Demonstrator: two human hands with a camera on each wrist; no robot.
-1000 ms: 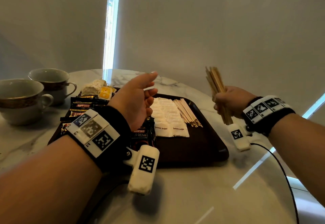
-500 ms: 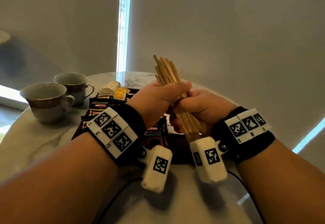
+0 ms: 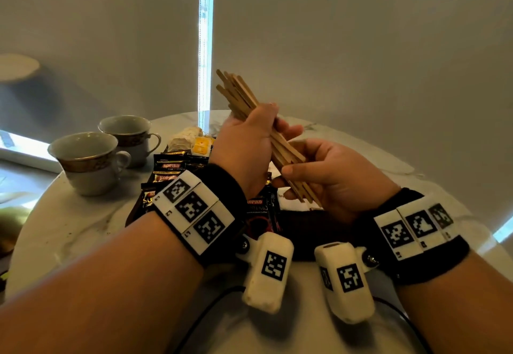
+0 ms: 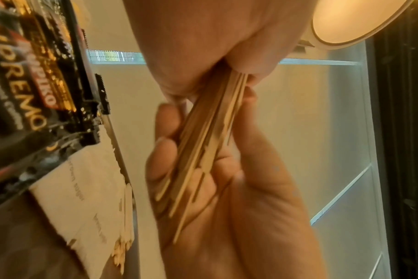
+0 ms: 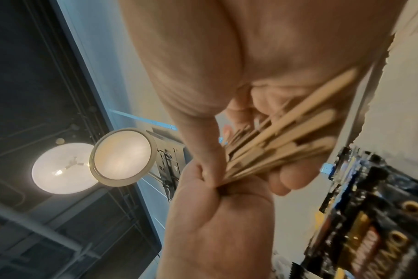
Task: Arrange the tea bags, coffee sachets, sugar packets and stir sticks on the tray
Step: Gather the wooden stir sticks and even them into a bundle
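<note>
A bundle of wooden stir sticks [image 3: 238, 95] stands tilted above the dark tray [image 3: 305, 223]. My left hand [image 3: 266, 128] grips the bundle round its middle. My right hand [image 3: 294, 184] holds the lower ends between thumb and fingers, palm up; the left wrist view shows the stick ends [image 4: 198, 169] lying across that palm. On the tray lie black coffee sachets [image 3: 169, 166], white sugar packets [image 4: 84, 188] and a few more stir sticks [image 4: 124, 236]. Tea bags [image 3: 186, 137] sit at the tray's far end. My arms hide most of the tray.
Two gold-banded cups [image 3: 86, 159] [image 3: 127, 134] stand on the round marble table [image 3: 69, 228] left of the tray. Wrist-camera cables [image 3: 208, 312] trail over the table's near edge. A blind-covered wall is close behind the table.
One second ago my right hand alone held the sticks off to the right and my left hand was open over the tray. The hands have met, and the left now grips the bundle.
</note>
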